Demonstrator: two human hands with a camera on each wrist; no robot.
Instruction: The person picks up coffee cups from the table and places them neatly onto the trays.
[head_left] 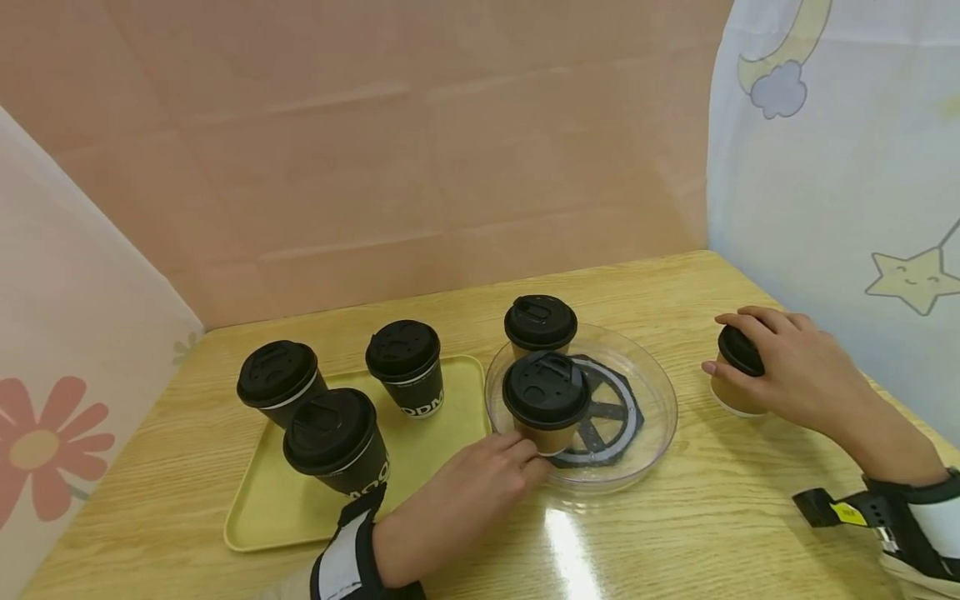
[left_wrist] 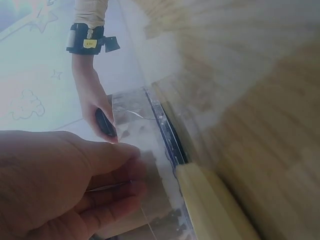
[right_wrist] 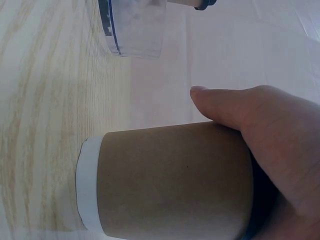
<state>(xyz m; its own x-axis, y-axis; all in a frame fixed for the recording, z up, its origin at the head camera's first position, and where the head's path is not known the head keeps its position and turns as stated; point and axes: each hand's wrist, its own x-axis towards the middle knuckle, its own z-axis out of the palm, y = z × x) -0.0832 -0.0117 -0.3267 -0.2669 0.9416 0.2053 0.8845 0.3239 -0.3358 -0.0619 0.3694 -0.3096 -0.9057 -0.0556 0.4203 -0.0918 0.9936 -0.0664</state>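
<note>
My left hand [head_left: 487, 475] pinches the near-left rim of a clear round dish [head_left: 660, 433]; its thumb and fingers lie about the clear wall [left_wrist: 137, 112] in the left wrist view. A brown paper cup [head_left: 551, 439] with a black lid stands inside the dish, just beyond those fingers. Another lidded brown cup [head_left: 540, 321] is behind it, its base hidden. At the right, my right hand [head_left: 798, 375] is curled round the lidded top of a brown paper cup [right_wrist: 175, 180], which stands upright on the table. Its thumb tip sits slightly off the cup's side.
A yellow tray [head_left: 285, 508] at the left bears black lidded cups [head_left: 405, 358], several lids in all being in view. A dark octagonal piece with a pale ring [head_left: 633, 408] shows in the dish. Cloth walls [head_left: 450, 167] border the wooden table [head_left: 660, 542] behind and at both sides.
</note>
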